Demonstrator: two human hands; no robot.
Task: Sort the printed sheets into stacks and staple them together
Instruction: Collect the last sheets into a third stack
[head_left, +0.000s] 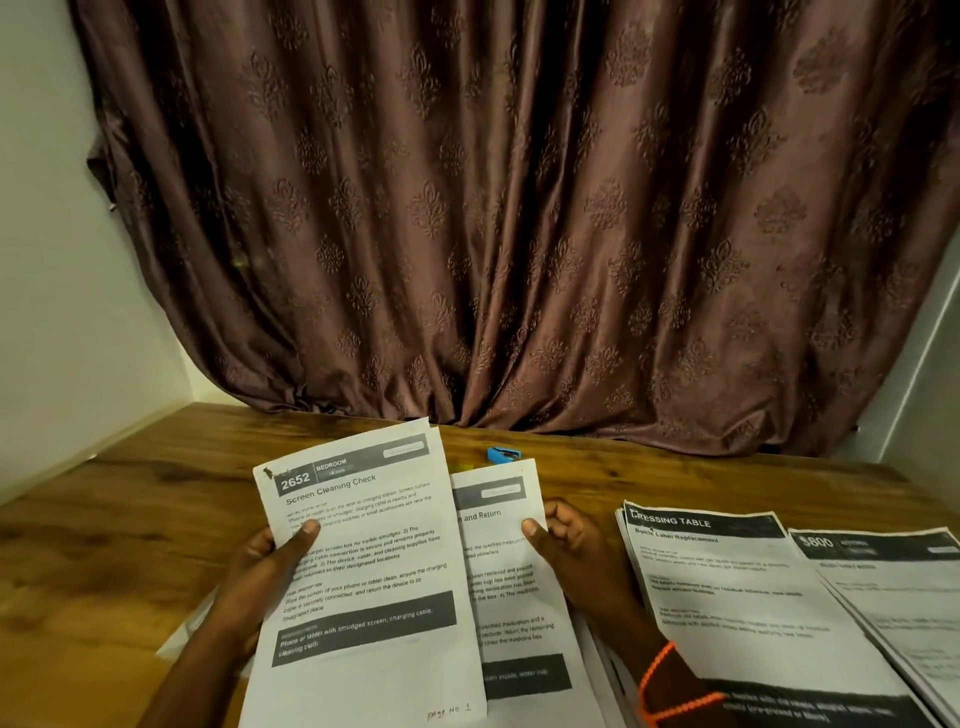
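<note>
My left hand (267, 564) pinches the left edge of a printed sheet headed "2652 Bedroom, Screen Cleaning Check" (363, 561), thumb on top, holding it above the table. My right hand (566, 540) grips the right edge of a second sheet (506, 582) ending in "and Return", which lies partly under the first. A blue stapler (502, 454) sits on the wooden table (156, 499) just behind the sheets. To the right lies a stack headed "Dressing Table" (727, 587), and further right another stack (893, 597).
A brown patterned curtain (519, 208) hangs behind the table's far edge. White walls close in on the left and right. More paper (182, 639) pokes out under my left forearm. An orange beaded band (660, 675) circles my right wrist.
</note>
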